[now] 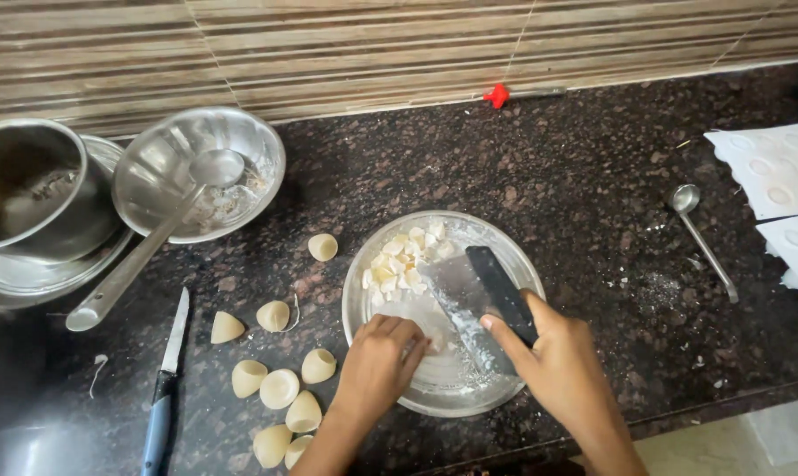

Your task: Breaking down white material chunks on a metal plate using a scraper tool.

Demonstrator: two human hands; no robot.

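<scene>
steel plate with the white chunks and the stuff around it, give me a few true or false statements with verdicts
1. The right hand holds a flat scraper with a black handle over the steel plate. True.
2. The white chunks lie on the near side of the plate. False: they sit at its far left side.
3. The left hand grips the blue-handled knife. False: the knife lies on the counter, left of the cone-shaped pieces; the hand rests on the plate.
4. A ladle rests in a steel bowl. True.
5. A spoon lies right of the plate. True.
</scene>
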